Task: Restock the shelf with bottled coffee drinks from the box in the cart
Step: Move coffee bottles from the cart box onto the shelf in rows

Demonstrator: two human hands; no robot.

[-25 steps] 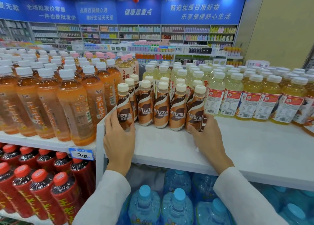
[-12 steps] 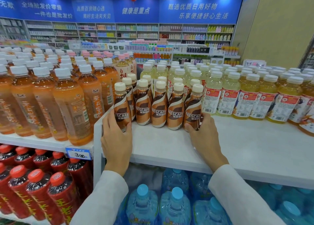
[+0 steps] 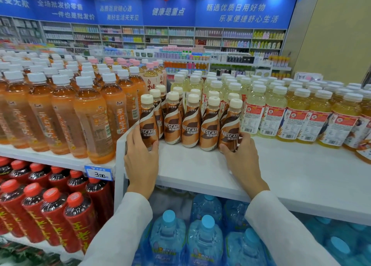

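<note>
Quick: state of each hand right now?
Left hand: holding the leftmost front coffee bottle.
Right hand: holding the rightmost front coffee bottle.

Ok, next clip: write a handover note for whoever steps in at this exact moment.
Hands: left hand grips the leftmost Nescafé bottle in front; right hand grips the rightmost Nescafé bottle.
Both stand upright on the white shelf, five across in front, more behind.
Done: this group is shelved.
Left: release, probably fetch more; box and cart are out of view.
</note>
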